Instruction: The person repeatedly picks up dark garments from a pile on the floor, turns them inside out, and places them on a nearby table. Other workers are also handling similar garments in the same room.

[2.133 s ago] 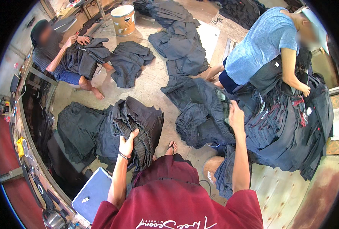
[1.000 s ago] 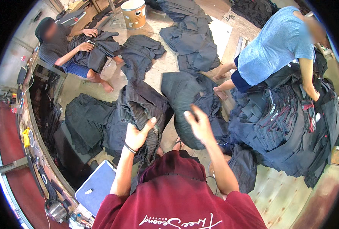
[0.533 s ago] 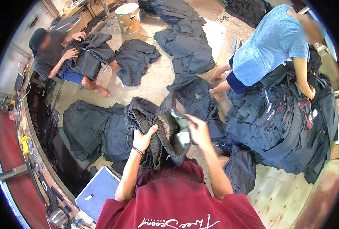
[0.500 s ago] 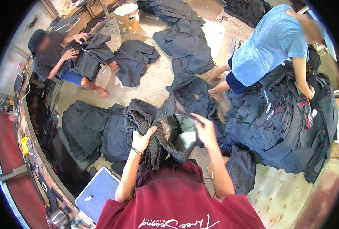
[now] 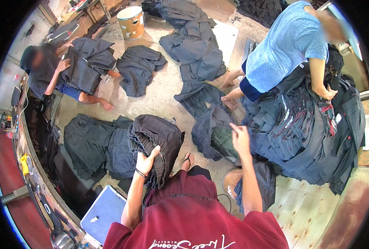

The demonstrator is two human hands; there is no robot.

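My left hand (image 5: pixel 148 161) grips the gathered elastic waist edges of a folded stack of black trousers (image 5: pixel 157 130), in front of me and left of centre. At the right, my right hand (image 5: pixel 241 141) holds the edge of a dark garment (image 5: pixel 209 128) with a green inner side. Its index finger sticks out, and the other fingers are partly hidden. This garment hangs apart from the stack, near the large clothes pile. More dark trousers (image 5: pixel 89 137) lie spread just left of the stack.
A large pile of dark garments (image 5: pixel 292 137) fills the right, where a person in a blue shirt (image 5: pixel 284 54) bends over. Far left, a seated person (image 5: pixel 47 74) handles dark cloth. A drum (image 5: pixel 130 25), a garment row (image 5: pixel 197 50) and a blue board (image 5: pixel 103 216) are around.
My right hand has moved right with the green-lined garment, away from the stack. My left hand stays on the stack. The seated person has lifted the cloth in their hands.
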